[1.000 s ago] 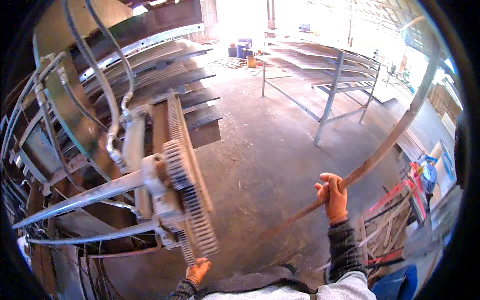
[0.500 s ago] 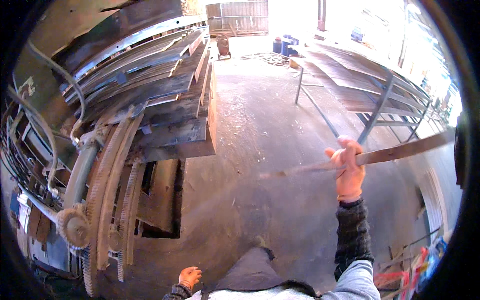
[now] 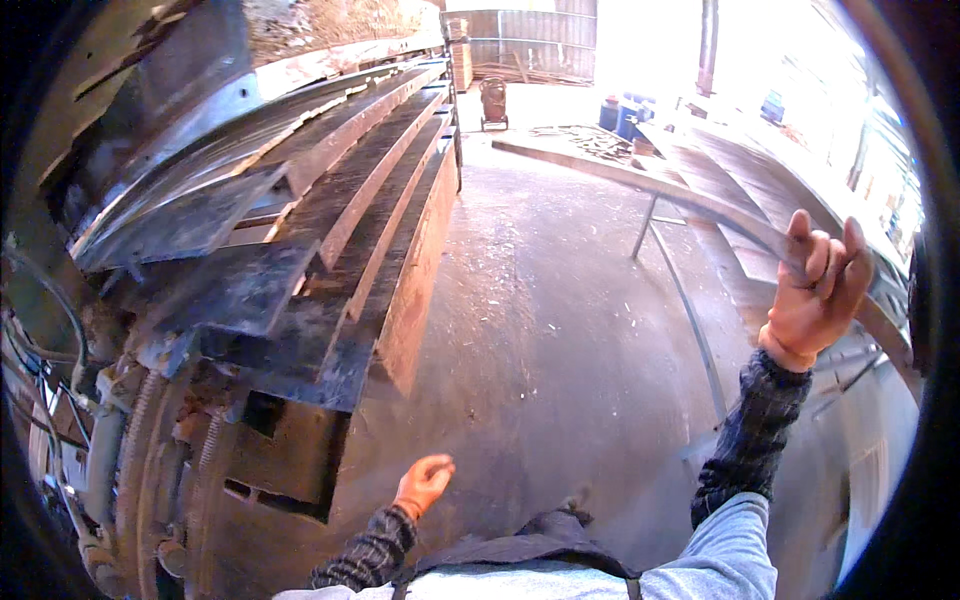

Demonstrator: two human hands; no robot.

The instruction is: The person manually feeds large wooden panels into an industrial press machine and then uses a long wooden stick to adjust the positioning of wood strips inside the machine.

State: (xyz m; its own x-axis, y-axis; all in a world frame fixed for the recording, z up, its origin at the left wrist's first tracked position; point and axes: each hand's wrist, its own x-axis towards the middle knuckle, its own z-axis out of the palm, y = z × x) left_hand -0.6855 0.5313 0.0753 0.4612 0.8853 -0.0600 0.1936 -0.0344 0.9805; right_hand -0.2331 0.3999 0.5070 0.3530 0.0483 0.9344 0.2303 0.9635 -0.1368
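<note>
A long, narrow wooden strip (image 3: pixel 640 182) runs from near the middle of the view to the right edge, raised above the floor. My right hand (image 3: pixel 818 285) is lifted at the right and grips this strip near its close end, fingers bent over it. Lower down, my left hand (image 3: pixel 425 484) hangs in front of my body with its fingers curled closed. I see nothing in it, and it touches nothing. Dark knitted sleeves cover both forearms.
On the left stands a multi-level press (image 3: pixel 275 310) with stacked dark plates and projecting edges. Geared racks and hoses (image 3: pixel 130 480) are beside it. A metal rack of thin sheets (image 3: pixel 720 190) is on the right. Blue drums (image 3: pixel 625 117) and a small cart (image 3: pixel 493 103) stand farther back.
My right hand has moved up and right, and the strip has swung so its far end points ahead. My left hand has risen. The view has shifted forward, closer to the press.
</note>
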